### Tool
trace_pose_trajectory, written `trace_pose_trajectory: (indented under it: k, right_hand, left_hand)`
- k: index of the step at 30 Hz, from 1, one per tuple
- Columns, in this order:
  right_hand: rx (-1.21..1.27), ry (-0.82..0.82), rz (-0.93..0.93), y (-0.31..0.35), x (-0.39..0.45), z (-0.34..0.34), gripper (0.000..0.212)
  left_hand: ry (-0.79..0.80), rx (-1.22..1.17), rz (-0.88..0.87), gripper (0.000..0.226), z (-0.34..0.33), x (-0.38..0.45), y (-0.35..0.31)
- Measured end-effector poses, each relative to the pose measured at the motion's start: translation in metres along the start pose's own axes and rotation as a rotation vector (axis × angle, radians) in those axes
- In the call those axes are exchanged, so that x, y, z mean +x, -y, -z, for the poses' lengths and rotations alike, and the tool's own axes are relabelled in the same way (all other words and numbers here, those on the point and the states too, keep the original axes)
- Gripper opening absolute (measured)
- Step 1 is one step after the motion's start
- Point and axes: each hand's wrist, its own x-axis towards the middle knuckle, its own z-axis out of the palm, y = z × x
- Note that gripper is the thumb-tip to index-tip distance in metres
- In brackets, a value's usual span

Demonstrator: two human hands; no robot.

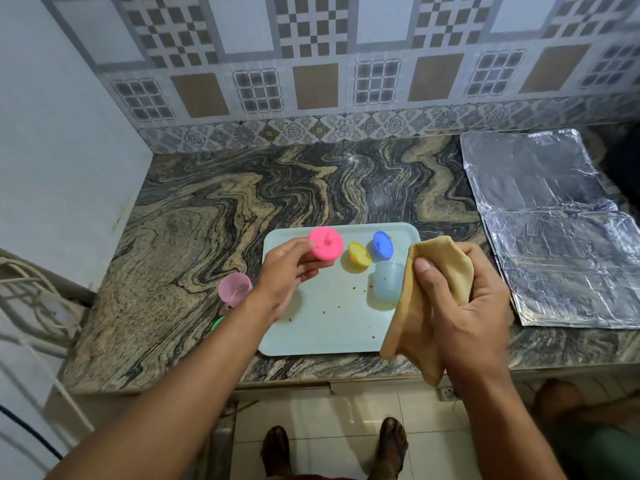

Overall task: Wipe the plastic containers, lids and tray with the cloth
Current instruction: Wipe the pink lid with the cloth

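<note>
On the marble counter (214, 216), hands grip pink lid (325, 248) and cloth (440, 289), hiding perhaps a blue container (388, 284).

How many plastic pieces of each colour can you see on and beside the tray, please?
Pink: 2, the pink lid held by the left hand, and the pink container on the counter left of the tray
Yellow: 1, the yellow lid
Blue: 2, the blue lid and the pale blue container
Green: 1, a green piece, mostly hidden
Total: 6
</note>
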Motion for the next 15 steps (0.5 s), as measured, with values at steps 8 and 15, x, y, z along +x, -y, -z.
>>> trace_pose_trajectory:
  k: [8, 15]
  right_hand:
    - [-0.009, 0.034, 0.066, 0.011, -0.002, -0.023, 0.008]
    - [-0.181, 0.076, 0.247, 0.023, -0.001, -0.038, 0.016]
  left_hand:
    - [0.071, -0.469, 0.024, 0.032, -0.018, -0.083, -0.048]
    - [0.089, -0.351, -0.169, 0.01, -0.025, -0.118, -0.047]
